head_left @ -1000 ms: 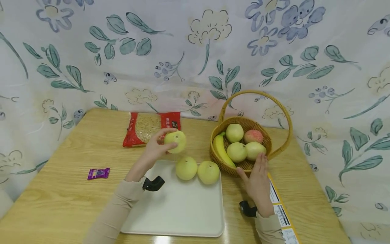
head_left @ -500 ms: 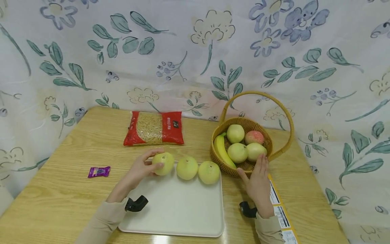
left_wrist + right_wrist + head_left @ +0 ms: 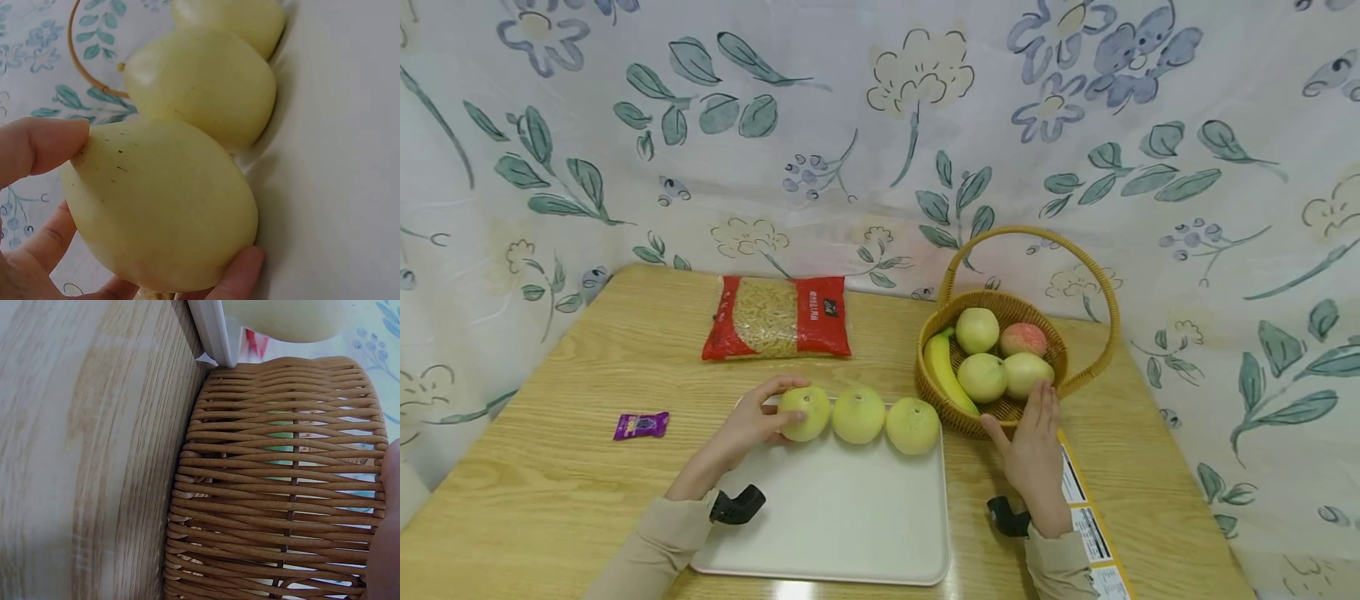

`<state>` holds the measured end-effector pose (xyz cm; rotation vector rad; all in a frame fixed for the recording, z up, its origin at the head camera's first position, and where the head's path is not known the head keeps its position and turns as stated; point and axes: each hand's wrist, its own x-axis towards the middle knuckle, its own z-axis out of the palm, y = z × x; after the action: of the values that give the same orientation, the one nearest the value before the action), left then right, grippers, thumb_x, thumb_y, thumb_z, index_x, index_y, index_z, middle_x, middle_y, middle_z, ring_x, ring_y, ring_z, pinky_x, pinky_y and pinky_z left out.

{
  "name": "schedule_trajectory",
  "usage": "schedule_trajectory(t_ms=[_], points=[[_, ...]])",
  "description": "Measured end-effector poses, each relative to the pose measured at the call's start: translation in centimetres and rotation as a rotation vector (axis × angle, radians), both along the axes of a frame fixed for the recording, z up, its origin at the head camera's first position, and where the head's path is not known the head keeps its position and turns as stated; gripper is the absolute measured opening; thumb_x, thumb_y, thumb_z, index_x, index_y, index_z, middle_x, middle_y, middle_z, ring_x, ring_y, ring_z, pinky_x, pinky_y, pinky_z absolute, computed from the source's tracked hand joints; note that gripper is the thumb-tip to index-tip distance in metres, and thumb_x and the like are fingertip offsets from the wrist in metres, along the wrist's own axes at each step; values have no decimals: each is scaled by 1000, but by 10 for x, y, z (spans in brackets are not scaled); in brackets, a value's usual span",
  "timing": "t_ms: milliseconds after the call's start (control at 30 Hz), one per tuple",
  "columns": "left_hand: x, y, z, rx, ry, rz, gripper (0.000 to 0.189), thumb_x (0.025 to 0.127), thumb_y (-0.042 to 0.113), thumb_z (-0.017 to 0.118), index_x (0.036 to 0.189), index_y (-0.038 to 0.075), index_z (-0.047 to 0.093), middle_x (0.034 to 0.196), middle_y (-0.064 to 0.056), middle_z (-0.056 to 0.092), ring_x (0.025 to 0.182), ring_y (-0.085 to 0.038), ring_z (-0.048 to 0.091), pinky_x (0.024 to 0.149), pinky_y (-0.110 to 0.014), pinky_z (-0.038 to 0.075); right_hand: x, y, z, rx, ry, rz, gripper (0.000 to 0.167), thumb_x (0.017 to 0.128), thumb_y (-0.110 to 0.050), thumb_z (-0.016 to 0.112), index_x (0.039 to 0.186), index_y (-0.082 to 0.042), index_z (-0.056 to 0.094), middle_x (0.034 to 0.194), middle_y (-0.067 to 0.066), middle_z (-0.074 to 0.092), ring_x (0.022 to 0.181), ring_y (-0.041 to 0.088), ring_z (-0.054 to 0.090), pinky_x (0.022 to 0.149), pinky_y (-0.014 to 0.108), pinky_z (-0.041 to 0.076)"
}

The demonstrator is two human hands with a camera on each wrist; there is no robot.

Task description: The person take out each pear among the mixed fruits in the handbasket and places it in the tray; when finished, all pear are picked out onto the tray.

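Note:
My left hand grips a pale yellow-green pear at the back left of the white tray, thumb near its narrow top and fingers round its side. Beside it on the tray stand two more pears, a middle one and a right one, in a row along the back edge. My right hand rests with straight fingers at the front rim of a wicker basket. The basket holds a banana, a pinkish-red fruit and several pale green fruits.
A red bag of dry pasta lies behind the tray. To the left is a small purple wrapped snack. A yellow-edged printed strip runs under the right forearm. The basket's tall handle arches up beside the floral cloth.
My left hand has brought its pear from above the tray's back edge down and left, beside the other two. The right hand has stayed at the basket.

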<state>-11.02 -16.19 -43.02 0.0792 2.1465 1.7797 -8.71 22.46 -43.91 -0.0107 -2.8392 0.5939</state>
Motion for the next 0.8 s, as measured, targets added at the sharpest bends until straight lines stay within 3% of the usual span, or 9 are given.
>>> schedule_trajectory(t_ms=[233,367,467,600,800], points=[[1,3,-1,-8,-1,31,50,92,10,63,139,8,47,146,-23,37,113,-30,57,75,-39,59,1,-1,2,-5,15,7,97,95,-52,52,148,16,8,153,40,10,142,55,14,106,65,32],[1,2,3,-66,24,20,50,93,16,63,140,9,47,148,-22,39,121,-37,52,80,-40,57,1,-2,2,-5,10,7,97,95,-53,51,148,16,8,153,40,10,142,55,14,108,64,29],[1,-1,12,-149,79,-2,52,94,23,63,141,10,45,152,-20,35,132,-47,41,94,-53,50,1,-3,2,0,0,3,97,95,-52,51,148,16,7,153,40,10,142,54,13,109,64,29],[-2,-4,28,-220,148,16,53,95,29,61,142,12,45,155,-18,31,139,-50,29,103,-69,33,1,-3,2,3,-11,2,97,95,-53,50,148,16,6,154,40,9,143,54,13,108,64,30],[-19,7,44,-125,269,98,43,96,20,60,136,11,50,149,-13,41,140,-39,33,110,-61,33,1,-2,1,-3,10,-5,96,95,-51,53,148,15,8,154,39,10,143,54,13,108,64,30]])
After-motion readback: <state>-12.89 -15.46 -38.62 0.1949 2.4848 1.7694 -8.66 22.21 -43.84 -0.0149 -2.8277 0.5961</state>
